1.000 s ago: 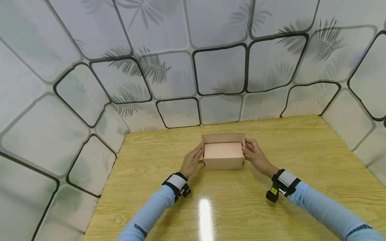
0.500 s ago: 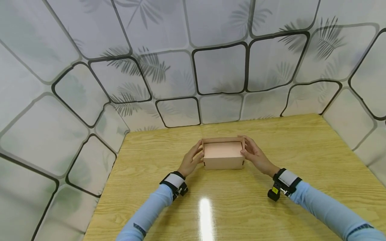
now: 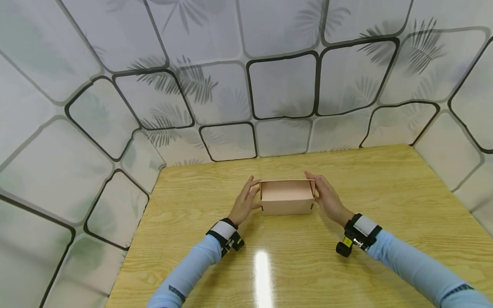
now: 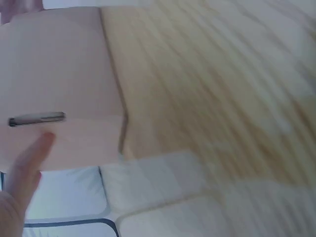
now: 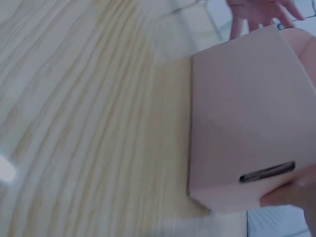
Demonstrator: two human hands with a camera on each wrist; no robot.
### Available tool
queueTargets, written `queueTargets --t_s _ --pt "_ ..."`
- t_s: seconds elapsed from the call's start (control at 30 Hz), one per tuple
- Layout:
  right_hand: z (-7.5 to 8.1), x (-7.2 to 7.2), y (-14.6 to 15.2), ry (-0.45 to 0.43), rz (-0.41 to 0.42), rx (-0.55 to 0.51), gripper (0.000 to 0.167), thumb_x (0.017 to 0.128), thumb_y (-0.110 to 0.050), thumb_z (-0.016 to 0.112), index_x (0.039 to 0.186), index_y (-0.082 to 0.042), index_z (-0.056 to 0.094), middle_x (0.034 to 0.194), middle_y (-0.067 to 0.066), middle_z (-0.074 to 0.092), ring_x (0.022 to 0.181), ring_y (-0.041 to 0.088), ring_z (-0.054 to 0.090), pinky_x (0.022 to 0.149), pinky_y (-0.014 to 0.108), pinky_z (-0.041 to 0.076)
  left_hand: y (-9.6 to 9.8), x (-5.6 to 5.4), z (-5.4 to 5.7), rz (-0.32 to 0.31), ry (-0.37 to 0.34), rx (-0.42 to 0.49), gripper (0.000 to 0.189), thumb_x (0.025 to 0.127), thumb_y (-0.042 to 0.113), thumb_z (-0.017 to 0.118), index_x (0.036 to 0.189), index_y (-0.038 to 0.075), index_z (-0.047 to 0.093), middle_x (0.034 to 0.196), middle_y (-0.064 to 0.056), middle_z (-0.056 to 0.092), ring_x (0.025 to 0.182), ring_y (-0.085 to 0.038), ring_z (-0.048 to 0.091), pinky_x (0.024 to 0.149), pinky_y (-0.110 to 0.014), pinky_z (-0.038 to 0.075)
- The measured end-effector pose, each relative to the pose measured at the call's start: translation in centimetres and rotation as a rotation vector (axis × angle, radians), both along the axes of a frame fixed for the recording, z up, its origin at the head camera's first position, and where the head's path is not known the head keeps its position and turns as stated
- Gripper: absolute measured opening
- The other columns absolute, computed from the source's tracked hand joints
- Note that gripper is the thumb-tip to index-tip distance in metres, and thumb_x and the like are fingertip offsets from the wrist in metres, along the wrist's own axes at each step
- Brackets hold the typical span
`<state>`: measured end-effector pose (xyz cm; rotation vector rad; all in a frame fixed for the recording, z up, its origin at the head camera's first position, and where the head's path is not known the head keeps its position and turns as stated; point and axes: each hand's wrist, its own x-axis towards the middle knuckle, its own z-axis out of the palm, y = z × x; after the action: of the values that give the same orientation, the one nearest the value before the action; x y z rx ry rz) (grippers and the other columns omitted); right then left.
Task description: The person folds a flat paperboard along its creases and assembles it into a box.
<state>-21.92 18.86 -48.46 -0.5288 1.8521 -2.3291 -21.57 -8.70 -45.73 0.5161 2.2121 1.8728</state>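
Note:
A small pinkish-tan cardboard box (image 3: 288, 208) stands on the wooden table, its long front side towards me. Its raised back panel (image 3: 286, 185) shows behind the lighter panel across the top. At the box's left end is my left hand (image 3: 243, 203), fingers extended and spread. A narrow slot (image 4: 37, 119) cuts through that end, a fingertip just below it in the left wrist view. My right hand (image 3: 328, 201) lies along the right end, its index finger reaching past the back corner. In the right wrist view, my thumb tip is beside the other slot (image 5: 267, 172).
The wooden table (image 3: 200, 192) extends around the box. A pale curtain (image 3: 281, 85) with dark rounded outlines and leaf prints hangs behind and to both sides. Light glares on the table (image 3: 262, 273) in front. Each wrist carries a strapped camera (image 3: 344, 248).
The box's back panel has come down towards me and looks lower. My left fingers have straightened away from the end; my right thumb has drawn back from the near top edge.

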Motion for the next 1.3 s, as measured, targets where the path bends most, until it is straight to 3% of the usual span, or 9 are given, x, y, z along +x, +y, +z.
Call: queueTargets --t_s 0.17,0.27,0.37,0.47,0.57,0.67,0.87,1.17,1.3 --pt "0.9 -0.4 -0.1 -0.162 -0.036 -0.068 0.022 0.102 -0.027 0.031 0.099 -0.019 0.051 0.154 0.011 0.013 0.143 0.026 -0.006 0.105 0.067 0.003 0.8 -0.9 -0.3 0.073 -0.118 0.059 0.041 0.101 0.029 0.034 0.134 0.004 0.036 0.152 -0.016 0.015 0.134 -0.042 0.027 0.081 -0.058 0.048" --pt "1.5 -0.7 0.2 -0.252 -0.015 -0.072 0.021 0.101 -0.024 0.033 0.114 -0.014 0.046 0.153 0.015 0.005 0.142 0.027 -0.007 0.106 0.061 0.009 1.3 -1.6 -0.7 0.121 -0.242 0.134 0.044 0.099 0.033 0.039 0.133 0.005 0.035 0.149 -0.018 0.019 0.135 -0.044 0.020 0.085 -0.062 0.044" --pt "2.1 -0.9 0.7 -0.335 0.035 -0.022 0.045 0.100 -0.023 0.031 0.144 -0.015 0.021 0.153 0.017 -0.007 0.141 0.031 -0.009 0.101 0.051 0.020 1.4 -1.9 -0.5 0.152 -0.405 0.194 0.051 0.096 0.037 0.043 0.136 0.007 0.030 0.149 -0.021 0.014 0.135 -0.049 0.014 0.093 -0.064 0.037" --pt "2.6 -0.9 1.1 -0.433 0.073 0.040 0.058 0.099 -0.025 0.030 0.148 -0.009 0.002 0.148 0.027 0.005 0.131 0.036 0.021 0.089 0.040 0.031 1.2 -2.1 -0.2 0.137 -0.561 0.227 0.064 0.093 0.041 0.045 0.144 0.009 0.022 0.149 -0.027 0.007 0.134 -0.053 0.012 0.101 -0.060 0.032" --pt "3.0 -1.2 1.5 -0.527 0.118 0.045 0.042 0.098 -0.026 0.032 0.137 -0.011 0.022 0.127 0.024 0.033 0.104 0.027 0.042 0.081 0.037 0.040 1.0 -2.3 -0.1 0.086 -0.633 0.214 0.072 0.092 0.042 0.043 0.147 0.007 0.013 0.147 -0.034 0.008 0.132 -0.052 0.020 0.106 -0.055 0.028" --pt "3.1 -1.4 1.7 -0.565 0.160 0.024 0.027 0.098 -0.025 0.035 0.121 -0.011 0.032 0.116 0.017 0.036 0.096 0.024 0.046 0.082 0.039 0.044 1.0 -2.5 -0.1 0.053 -0.643 0.196 0.074 0.091 0.041 0.040 0.147 0.004 0.009 0.144 -0.035 0.018 0.131 -0.048 0.028 0.109 -0.051 0.026" --pt "2.7 -1.6 1.8 -0.526 0.209 0.077 0.060 0.099 -0.024 0.037 0.144 0.002 0.008 0.143 0.034 0.012 0.113 0.029 0.042 0.089 0.039 0.044 0.7 -2.6 -0.5 0.016 -0.610 0.195 0.071 0.092 0.037 0.037 0.147 0.004 0.008 0.142 -0.034 0.023 0.130 -0.048 0.031 0.108 -0.051 0.027" --pt "1.7 -2.0 2.3 -0.427 0.253 0.146 0.057 0.100 -0.017 0.033 0.144 0.008 0.006 0.140 0.025 0.024 0.104 0.009 0.051 0.088 0.032 0.043 -0.4 -2.3 -1.0 -0.072 -0.491 0.114 0.061 0.096 0.027 0.039 0.149 0.013 0.012 0.144 -0.028 0.029 0.127 -0.043 0.039 0.105 -0.048 0.034" --pt "1.6 -1.9 2.4 -0.388 0.274 0.168 0.060 0.099 -0.010 0.034 0.144 0.007 -0.001 0.148 0.032 0.009 0.119 0.020 0.046 0.093 0.031 0.043 -0.8 -2.0 -1.3 -0.084 -0.448 0.103 0.060 0.096 0.020 0.041 0.149 0.012 0.013 0.144 -0.027 0.029 0.127 -0.042 0.039 0.105 -0.046 0.034"
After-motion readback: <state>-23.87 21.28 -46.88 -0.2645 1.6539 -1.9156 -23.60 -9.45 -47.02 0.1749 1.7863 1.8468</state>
